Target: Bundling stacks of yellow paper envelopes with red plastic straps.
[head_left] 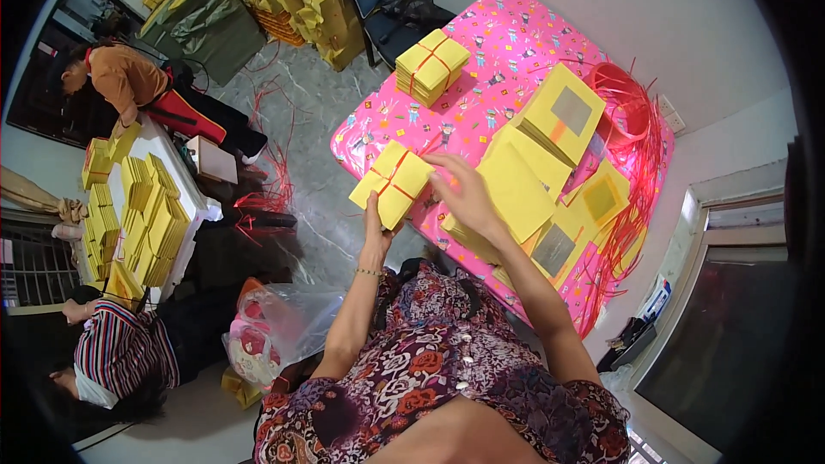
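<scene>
Yellow paper bundle (392, 183), cross-tied with red string, sits clamped from below in the left hand (373, 222) at the worktop (481, 103) edge; the right hand (464, 193), fingers spread, rests on its far corner. Likely light and flexible, best held under its middle. Loose yellow sheets (516, 193) lie just right; another tied bundle (431, 64) beyond.

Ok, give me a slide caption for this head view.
Both hands hold a red-tied yellow paper bundle beside a pink table.

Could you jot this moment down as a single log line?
left hand: holds tied yellow paper bundle | right hand: on its red string | beside: loose yellow sheets | surface: pink table
</scene>
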### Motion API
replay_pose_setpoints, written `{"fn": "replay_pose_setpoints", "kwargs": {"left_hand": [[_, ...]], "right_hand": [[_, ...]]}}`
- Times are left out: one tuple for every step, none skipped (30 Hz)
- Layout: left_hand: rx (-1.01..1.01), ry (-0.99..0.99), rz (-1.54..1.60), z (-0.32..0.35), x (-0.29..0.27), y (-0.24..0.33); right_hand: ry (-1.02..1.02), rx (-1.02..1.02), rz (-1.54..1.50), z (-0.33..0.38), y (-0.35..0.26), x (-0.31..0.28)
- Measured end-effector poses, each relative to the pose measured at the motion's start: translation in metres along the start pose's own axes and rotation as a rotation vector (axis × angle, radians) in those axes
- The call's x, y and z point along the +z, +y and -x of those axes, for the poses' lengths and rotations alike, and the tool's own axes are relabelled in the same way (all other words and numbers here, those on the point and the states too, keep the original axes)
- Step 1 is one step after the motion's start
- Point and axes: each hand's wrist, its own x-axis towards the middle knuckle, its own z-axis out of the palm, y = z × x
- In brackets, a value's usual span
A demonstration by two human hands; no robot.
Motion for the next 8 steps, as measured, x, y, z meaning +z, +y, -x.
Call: {"fn": "replay_pose_setpoints", "kwargs": {"left_hand": [[0.009,0.118,0.005,-0.006,0.009,0.002],[0.006,0.117,0.003,-0.012,0.017,0.004],[0.043,0.155,-0.044,-0.017,0.024,0.008],[0.08,0.192,-0.093,-0.024,0.03,0.013],[0.11,0.234,-0.11,-0.031,0.029,0.012],[0.109,0.231,-0.113,-0.042,0.032,0.021],[0.183,0.181,-0.048,-0.053,0.035,0.03],[0.252,0.127,0.013,-0.066,0.041,0.039]], "right_hand": [[0.05,0.05,-0.015,0.01,-0.011,-0.016],[0.096,0.1,-0.031,0.021,-0.019,-0.03],[0.174,0.109,-0.011,0.032,-0.028,-0.042],[0.253,0.117,0.009,0.042,-0.031,-0.052],[0.247,0.124,0.013,0.057,-0.032,-0.063],[0.325,0.159,0.036,0.067,-0.029,-0.07],[0.403,0.194,0.059,0.076,-0.025,-0.076],[0.403,0.237,0.045,0.084,-0.021,-0.084]]}}
